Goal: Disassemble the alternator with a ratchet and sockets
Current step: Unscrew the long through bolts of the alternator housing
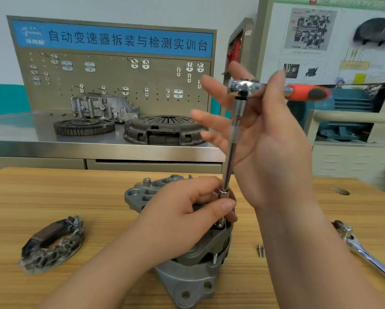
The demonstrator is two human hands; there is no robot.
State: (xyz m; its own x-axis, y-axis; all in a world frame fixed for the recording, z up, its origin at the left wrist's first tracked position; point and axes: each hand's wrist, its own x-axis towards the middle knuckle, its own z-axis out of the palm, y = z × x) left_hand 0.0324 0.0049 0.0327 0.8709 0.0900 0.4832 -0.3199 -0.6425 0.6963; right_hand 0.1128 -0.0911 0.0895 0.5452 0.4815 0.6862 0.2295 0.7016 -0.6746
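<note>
Nearest: left hand (182, 210) pinching the foot of the extension (232, 141), alternator (193, 277) directly below that grip, on the table (53, 197). From the pinch, long axis nearly upright, leaning slightly right, up to the ratchet (245, 86). Farthest: right hand (271, 148) spread straight-fingered against the ratchet head, clamping nothing, orange handle (307, 92) pointing right.

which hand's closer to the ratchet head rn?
Right. The right hand is up at the ratchet head, fingers splayed behind it, thumb across its neck. The left hand is far below, pinching the extension bar at the alternator.
</note>
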